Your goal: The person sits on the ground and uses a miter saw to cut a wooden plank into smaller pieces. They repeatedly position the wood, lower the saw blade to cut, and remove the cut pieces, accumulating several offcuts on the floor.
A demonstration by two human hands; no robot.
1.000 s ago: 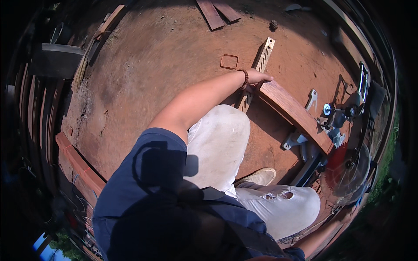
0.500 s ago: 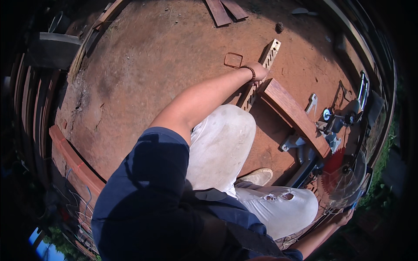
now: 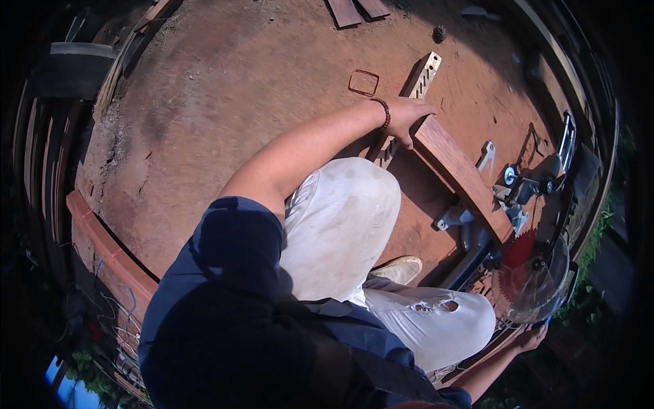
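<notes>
Dirt ground; left hand seemingly grips plank.

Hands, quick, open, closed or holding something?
Left hand: open, spread at the end of the beam.
Right hand: near the saw; grip cannot be told.

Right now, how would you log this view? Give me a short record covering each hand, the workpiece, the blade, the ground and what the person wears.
Left hand: at one end of the wooden beam, thumb and fingers apart; grip unclear
Right hand: near the clear blade guard; grip unclear
Workpiece: reddish-brown, other end near the blade
Blade: red, circular, toothed
Ground: reddish dirt with pale slotted bar, pine cone
Wear: beaded bracelet, torn white trousers
</notes>
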